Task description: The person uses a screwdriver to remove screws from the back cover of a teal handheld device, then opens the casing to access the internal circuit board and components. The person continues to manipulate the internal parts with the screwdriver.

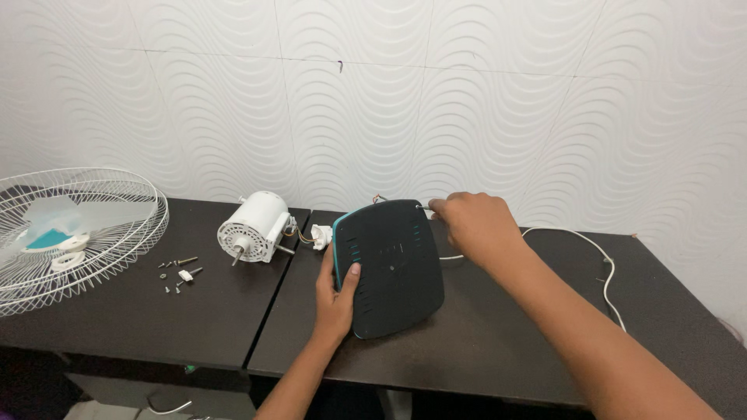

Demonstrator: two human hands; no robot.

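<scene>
1. Here, left hand (336,299) clamps the dark fan base (393,268) by its left edge, tilting it up off the dark table (482,350), underside showing.
2. Right hand (475,225) pinches the white cord (599,257) at the base's top corner.
3. Motor (253,227), screws (177,274) and grille (74,233) lie well left; bare tabletop to the right.

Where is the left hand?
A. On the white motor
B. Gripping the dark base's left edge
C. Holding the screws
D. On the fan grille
B: the left hand grips the left edge of the dark base, thumb on its face; the right hand is at its top corner.
</scene>
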